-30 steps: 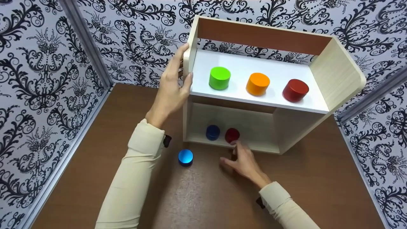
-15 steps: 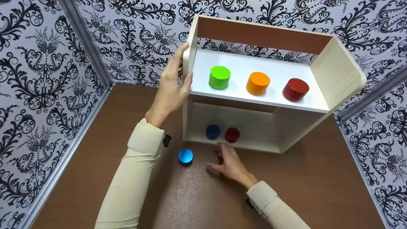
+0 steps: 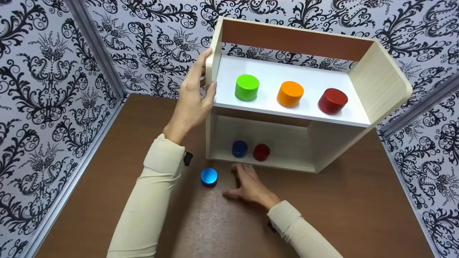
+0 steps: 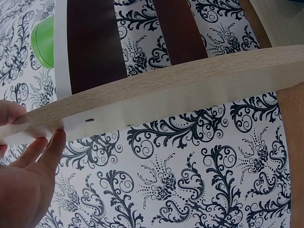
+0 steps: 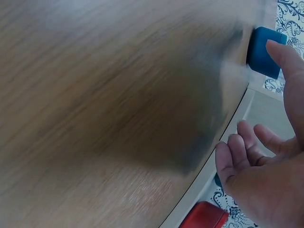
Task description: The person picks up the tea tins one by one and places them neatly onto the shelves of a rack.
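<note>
My left hand (image 3: 192, 95) grips the left side panel (image 4: 161, 90) of a small two-level wooden shelf (image 3: 294, 167), the thumb on one face and the fingers on the other. On the table in front of the shelf stands a shiny blue cylinder (image 3: 209, 177). Just right of it is my right hand (image 3: 249, 184), its thumb and fingers spread apart with nothing held. In the right wrist view the thumb overlaps the blue cylinder (image 5: 263, 52), but contact cannot be told. A dark blue cylinder (image 3: 239, 149) and a red cylinder (image 3: 261, 152) stand side by side on the lower level.
On the white upper level stand a green cylinder (image 3: 247, 87), an orange cylinder (image 3: 290, 94) and a dark red cylinder (image 3: 332, 101). Patterned walls (image 3: 46, 89) enclose the brown table (image 3: 358, 211) at the back and both sides.
My right hand has moved left from in front of the lower red cylinder towards the blue cylinder on the table. The left hand stays on the side panel.
</note>
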`<state>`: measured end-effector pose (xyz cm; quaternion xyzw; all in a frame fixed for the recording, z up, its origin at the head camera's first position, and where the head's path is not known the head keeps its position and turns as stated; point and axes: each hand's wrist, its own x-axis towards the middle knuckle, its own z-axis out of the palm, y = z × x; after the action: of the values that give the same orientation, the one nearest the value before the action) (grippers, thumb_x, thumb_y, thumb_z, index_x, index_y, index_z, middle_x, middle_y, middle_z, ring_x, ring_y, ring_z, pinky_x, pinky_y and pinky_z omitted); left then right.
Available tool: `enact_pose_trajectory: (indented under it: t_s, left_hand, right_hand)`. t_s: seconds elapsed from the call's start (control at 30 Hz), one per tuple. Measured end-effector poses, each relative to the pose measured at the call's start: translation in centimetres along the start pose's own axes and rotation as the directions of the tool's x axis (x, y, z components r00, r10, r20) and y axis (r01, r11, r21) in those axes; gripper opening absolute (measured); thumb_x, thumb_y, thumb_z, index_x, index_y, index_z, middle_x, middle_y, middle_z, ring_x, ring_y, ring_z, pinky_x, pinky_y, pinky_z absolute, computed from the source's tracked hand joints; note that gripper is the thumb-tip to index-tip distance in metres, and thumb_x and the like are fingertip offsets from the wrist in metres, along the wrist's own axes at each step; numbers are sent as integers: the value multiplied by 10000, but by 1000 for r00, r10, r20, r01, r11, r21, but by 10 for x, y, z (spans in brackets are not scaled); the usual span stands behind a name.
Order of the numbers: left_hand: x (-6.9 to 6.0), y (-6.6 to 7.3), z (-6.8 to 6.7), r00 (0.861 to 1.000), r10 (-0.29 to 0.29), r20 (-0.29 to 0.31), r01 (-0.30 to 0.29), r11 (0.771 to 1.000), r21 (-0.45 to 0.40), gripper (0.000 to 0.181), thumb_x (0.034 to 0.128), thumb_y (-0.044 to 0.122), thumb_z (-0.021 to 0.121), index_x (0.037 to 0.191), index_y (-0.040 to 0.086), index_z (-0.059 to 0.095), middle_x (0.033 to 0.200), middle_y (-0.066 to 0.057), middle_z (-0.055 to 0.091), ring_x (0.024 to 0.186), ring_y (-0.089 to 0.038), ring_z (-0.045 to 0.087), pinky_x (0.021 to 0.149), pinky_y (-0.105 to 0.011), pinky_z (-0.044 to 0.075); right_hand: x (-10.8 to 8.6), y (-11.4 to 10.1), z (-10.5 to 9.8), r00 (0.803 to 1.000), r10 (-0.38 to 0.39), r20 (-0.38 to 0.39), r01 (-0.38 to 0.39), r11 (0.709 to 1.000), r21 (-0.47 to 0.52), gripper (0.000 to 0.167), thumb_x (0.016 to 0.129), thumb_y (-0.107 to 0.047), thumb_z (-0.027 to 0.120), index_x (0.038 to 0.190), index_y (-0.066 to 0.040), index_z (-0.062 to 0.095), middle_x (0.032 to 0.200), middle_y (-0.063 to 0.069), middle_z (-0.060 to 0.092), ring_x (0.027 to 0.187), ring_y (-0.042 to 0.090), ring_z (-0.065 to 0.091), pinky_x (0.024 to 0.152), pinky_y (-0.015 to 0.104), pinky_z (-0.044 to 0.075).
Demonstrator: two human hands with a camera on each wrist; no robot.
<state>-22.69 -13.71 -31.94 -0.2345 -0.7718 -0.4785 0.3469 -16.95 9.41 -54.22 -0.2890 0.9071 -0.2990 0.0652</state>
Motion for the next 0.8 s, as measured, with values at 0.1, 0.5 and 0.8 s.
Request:
enact_pose_trajectory:
  t_s: [0.1, 0.5, 0.8]
  left_hand:
    - [0, 0, 0, 1000, -1, 1, 1, 1000, 7, 663, 916, -114, 571, 1534, 10, 366, 1498, -192, 461, 1284, -236, 515, 1099, -297, 457]
    - [0, -2, -1, 1000, 6, 0, -6, 1000, 8, 667, 910, -121, 570, 1532, 9, 366, 1521, -179, 449, 1306, -233, 501, 1105, -289, 447]
    - [0, 0, -2, 1000, 11, 4, -11, 1000, 22, 664, 915, -116, 571, 1532, 14, 364, 1536, -177, 435, 1331, -236, 485, 1134, -288, 413]
  right_hand:
    - [4, -3, 3, 999, 17, 35, -16, 1000, -10, 798, 788, -469, 855, 1348, -42, 478, 1304, 167, 474, 1234, 363, 454, 1086, 553, 427]
    - [17, -9, 14, 988, 75, 132, -71, 997, -36, 954, 797, -596, 790, 1457, -41, 383, 1444, 192, 428, 1414, 393, 332, 1206, 636, 206]
    - [25, -12, 19, 988, 38, 147, -32, 999, -43, 981, 771, -584, 820, 1492, -79, 387, 1467, 181, 407, 1431, 414, 303, 1190, 667, 211]
